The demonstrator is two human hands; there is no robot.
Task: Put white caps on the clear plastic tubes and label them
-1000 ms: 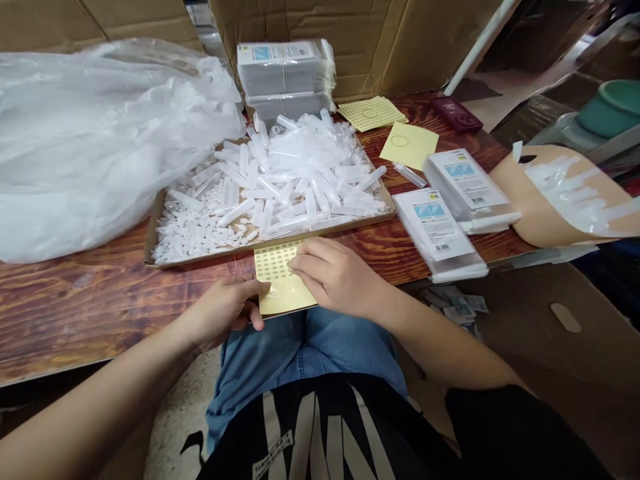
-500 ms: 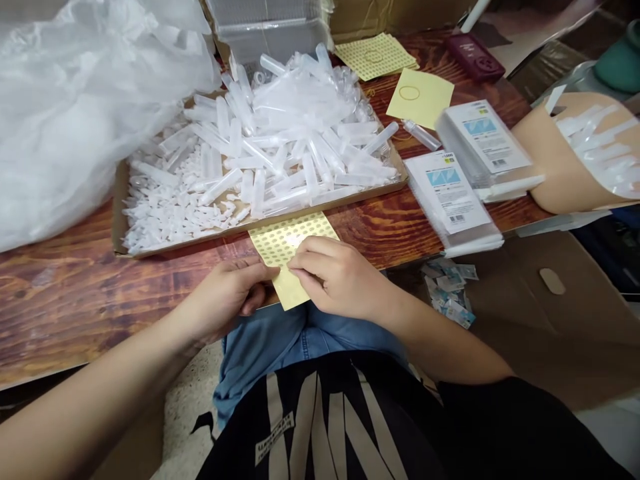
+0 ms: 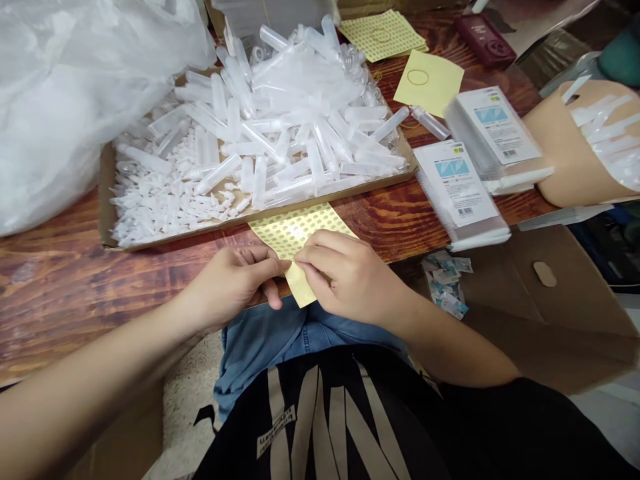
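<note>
A yellow sheet of small printed stickers lies at the table's front edge, its lower end hanging over my lap. My left hand pinches the sheet's left edge between thumb and index finger, with the other fingers partly curled. Over the right part of the sheet is my right hand, its thumb and fingertips pressed together close to the left thumb. Anything tiny between the right fingertips is too small to make out. Just behind the sheet stands a cardboard tray of clear plastic tubes and small white tips.
A large plastic bag fills the left back. To the right lie two packs of clear sleeves, a yellow sheet, a sticker stack, a dark red device and a tan container. An open carton sits below.
Both hands have shifted slightly right in view, still at the sticker sheet. My left hand's lower fingers have extended a little. The view of the table has shifted slightly.
</note>
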